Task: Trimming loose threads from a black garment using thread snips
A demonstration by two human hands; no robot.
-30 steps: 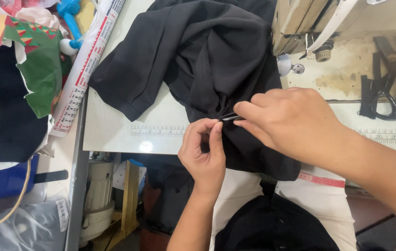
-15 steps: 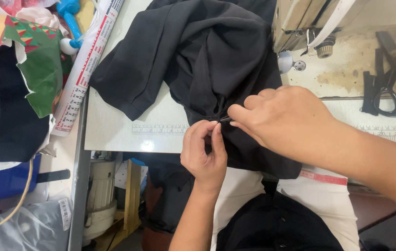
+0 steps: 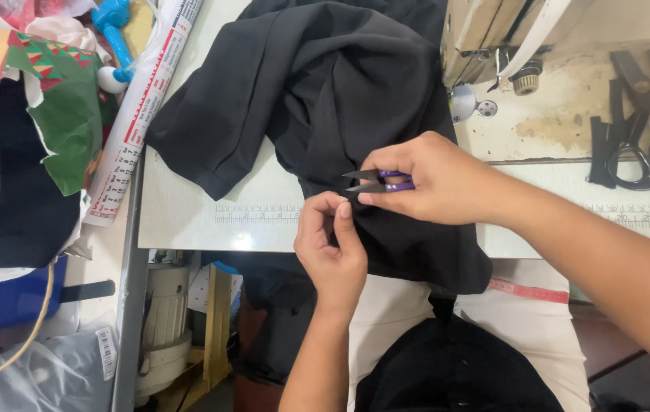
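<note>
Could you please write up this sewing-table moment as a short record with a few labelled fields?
Setting: white sewing table with a printed ruler along its front edge
Main item: crumpled black fabric garment lying across the table
Right hand: holds small purple-handled thread snips, blades apart, points toward the left
Left hand: pinches the black fabric just below the snip tips
Back right: beige sewing machine; black-handled scissors lying flat
Left side: rolled paper calendar and a colourful paper bag

Bright even overhead light, soft shadows, slight glare on table [image 3: 187,221], sharp focus.
</note>
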